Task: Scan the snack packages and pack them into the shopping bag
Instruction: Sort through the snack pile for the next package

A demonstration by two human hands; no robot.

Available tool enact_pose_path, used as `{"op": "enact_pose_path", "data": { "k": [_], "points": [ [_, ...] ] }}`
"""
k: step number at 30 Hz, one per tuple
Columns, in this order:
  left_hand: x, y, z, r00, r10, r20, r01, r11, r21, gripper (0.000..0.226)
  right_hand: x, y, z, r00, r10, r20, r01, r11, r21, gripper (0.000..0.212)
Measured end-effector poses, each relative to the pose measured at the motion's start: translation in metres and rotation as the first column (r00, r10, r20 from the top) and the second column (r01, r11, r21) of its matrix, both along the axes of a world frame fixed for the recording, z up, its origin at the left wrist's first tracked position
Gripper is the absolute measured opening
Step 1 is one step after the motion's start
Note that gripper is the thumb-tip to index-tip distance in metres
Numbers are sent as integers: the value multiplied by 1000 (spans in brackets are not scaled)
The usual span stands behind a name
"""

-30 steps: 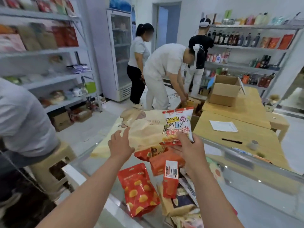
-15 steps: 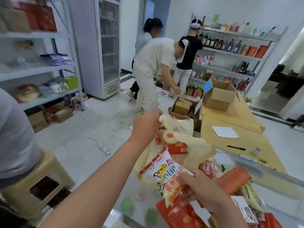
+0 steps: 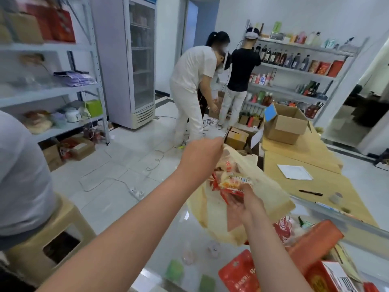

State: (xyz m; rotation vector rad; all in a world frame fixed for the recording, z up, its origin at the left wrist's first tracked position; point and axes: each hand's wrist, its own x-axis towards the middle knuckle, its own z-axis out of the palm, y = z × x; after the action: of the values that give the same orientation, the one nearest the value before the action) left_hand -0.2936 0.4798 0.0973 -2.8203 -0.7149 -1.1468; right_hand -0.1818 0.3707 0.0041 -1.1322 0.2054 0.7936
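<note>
While the left hand grips the upper rim of the pale shopping bag and lifts it open, the right hand pinches a red and white snack package right at the bag's mouth, fingers curled round its lower edge. In the head view, the only one, the package lies just below and to the right of the left hand, its long axis running roughly crosswise to the opening, so I judge it wants turning end-on or tucking down to slide in. The right hand is the nearer and already has it. More snack packages lie on the glass counter near the right forearm. The bag sags over the counter's far edge beside a wooden table; open floor lies to the left.
</note>
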Motion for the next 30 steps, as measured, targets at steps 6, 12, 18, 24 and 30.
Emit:
{"op": "enact_pose_path", "data": {
  "k": [6, 12, 18, 24, 30],
  "points": [
    [18, 0, 8, 987, -118, 113, 123, 992, -37, 19, 4, 12, -25, 999, 36, -15, -34, 994, 108, 52],
    [25, -2, 8, 967, -158, 200, 160, 987, 5, 13, 33, 36, -12, 982, -154, -109, 171, 969, 179, 41],
    [28, 2, 8, 934, -204, 293, 211, 977, 8, 23, 44, 71, 3, 1000, -2, 27, 0, 996, 93, 29],
    [26, 6, 14, 909, -227, 348, 239, 971, 11, 15, 70, 95, -11, 977, 47, 207, -17, 989, -145, 34],
    [25, 8, 14, 935, -181, 306, 177, 983, 41, 15, 73, 110, -19, 895, 105, 433, 131, 866, -482, 41]
  ]
}}
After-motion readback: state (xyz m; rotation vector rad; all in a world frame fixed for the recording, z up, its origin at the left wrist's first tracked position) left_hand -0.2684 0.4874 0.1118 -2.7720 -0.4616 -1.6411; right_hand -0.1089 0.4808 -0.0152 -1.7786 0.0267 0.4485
